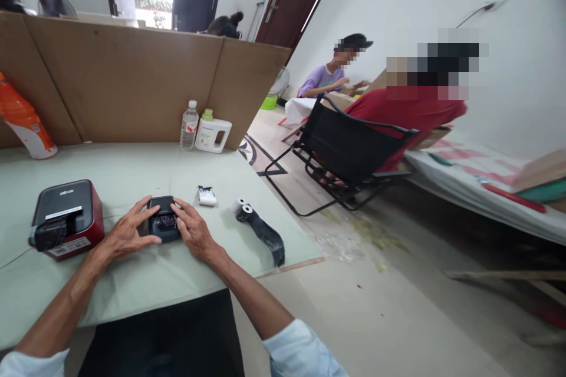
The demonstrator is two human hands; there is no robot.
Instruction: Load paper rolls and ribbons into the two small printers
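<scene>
A small black box-shaped device (165, 227) with a dark, shiny window lies on the table before me. My left hand (126, 230) spans its left side, index finger at the upper edge and thumb near the lower edge. From the right, my right hand (194, 228) presses its fingers against the side and top edge. Just beyond the right hand is a small white paper roll (207, 197) with a black-and-white wrapper end. Farther right, a black strip (265, 234) trails from small white-ended rolls (244, 208). A red and black label-printer-like machine (67, 215) stands beside my left hand.
Cardboard panels (132, 82) wall off the table's far side. By them stand an orange bottle (27, 121), a clear water bottle (189, 125) and a white jug (213, 132). A person sits in a black folding chair (354, 135) at right; another sits beyond.
</scene>
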